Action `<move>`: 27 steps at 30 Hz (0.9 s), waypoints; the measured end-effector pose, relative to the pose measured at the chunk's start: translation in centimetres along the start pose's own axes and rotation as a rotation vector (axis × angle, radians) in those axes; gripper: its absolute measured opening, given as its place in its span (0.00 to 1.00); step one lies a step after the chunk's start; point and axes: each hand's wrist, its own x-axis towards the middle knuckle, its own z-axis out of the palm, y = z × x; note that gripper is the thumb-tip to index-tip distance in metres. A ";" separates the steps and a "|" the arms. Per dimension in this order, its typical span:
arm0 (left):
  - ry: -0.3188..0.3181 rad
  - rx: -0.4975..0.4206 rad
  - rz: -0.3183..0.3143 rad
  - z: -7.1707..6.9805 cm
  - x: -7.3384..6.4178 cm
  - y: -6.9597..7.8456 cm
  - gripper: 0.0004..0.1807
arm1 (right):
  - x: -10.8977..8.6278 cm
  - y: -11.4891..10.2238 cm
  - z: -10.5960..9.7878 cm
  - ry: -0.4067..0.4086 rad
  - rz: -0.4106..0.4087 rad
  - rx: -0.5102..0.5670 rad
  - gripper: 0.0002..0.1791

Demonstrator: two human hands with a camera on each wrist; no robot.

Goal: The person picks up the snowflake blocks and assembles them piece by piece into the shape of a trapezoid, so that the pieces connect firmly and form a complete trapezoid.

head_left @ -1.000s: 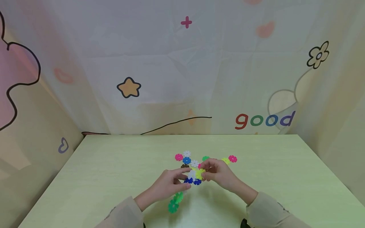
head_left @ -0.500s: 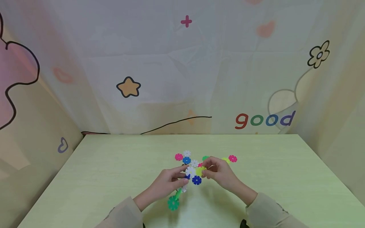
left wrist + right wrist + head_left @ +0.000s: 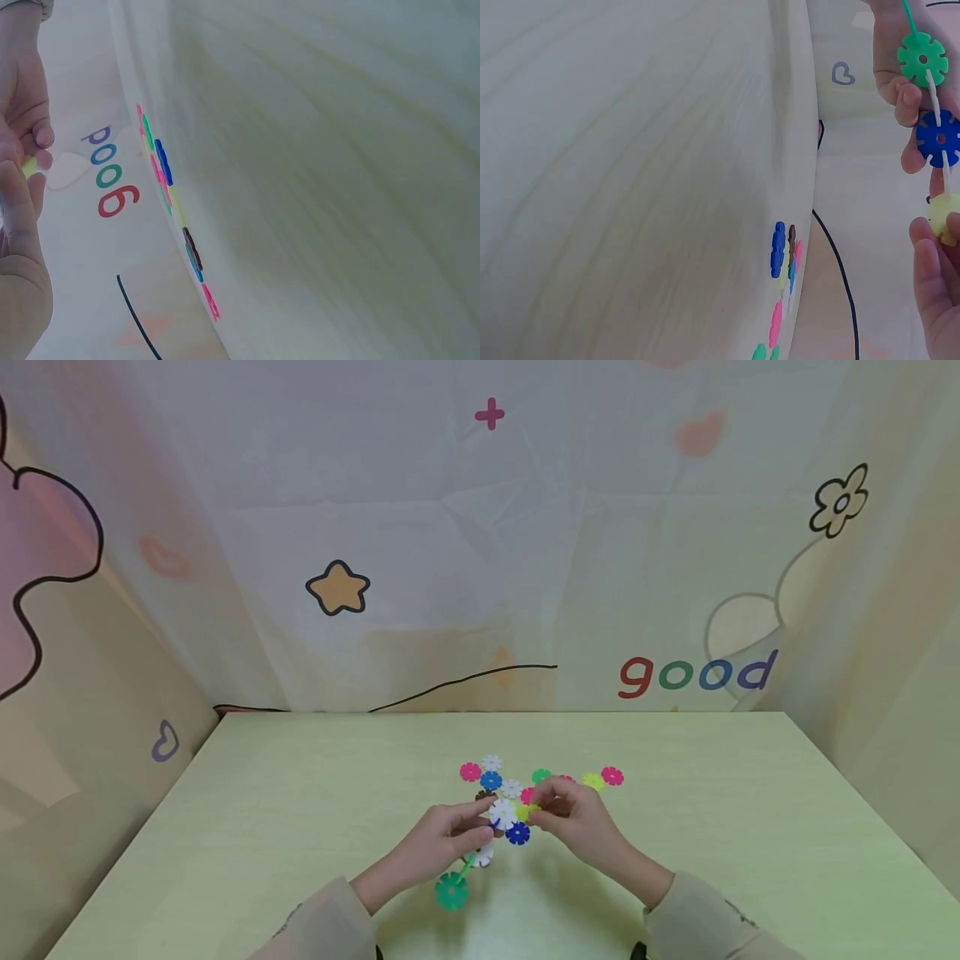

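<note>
Is green, white, blue, white, yellow along the chain of round notched plastic discs (image 3: 931,136); shows faint streaks on the flat pale-green table (image 3: 300,802).

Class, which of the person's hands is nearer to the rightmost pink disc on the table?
Right. The right hand, pinching a yellow disc, is left of the pink disc and closer to the person; the left hand is farther left still.
</note>
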 end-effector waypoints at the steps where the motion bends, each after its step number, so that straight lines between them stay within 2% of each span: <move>1: -0.005 -0.002 0.005 0.0 0.0 0.0 0.26 | -0.1 0.0 0.0 0.005 -0.012 -0.005 0.05; 11: -0.039 -0.049 0.008 0.0 -0.2 0.2 0.26 | -0.7 -0.1 0.6 0.040 -0.126 0.010 0.04; 19: -0.035 -0.001 0.006 0.4 -0.2 0.4 0.27 | -0.7 -0.3 0.5 0.022 -0.127 -0.029 0.03; 24: -0.037 0.028 0.018 0.7 0.0 0.6 0.26 | -0.6 -0.1 0.5 -0.002 -0.157 -0.046 0.03; 27: -0.037 0.034 0.001 0.8 0.2 0.6 0.25 | -0.6 -0.1 0.4 -0.030 -0.159 -0.070 0.04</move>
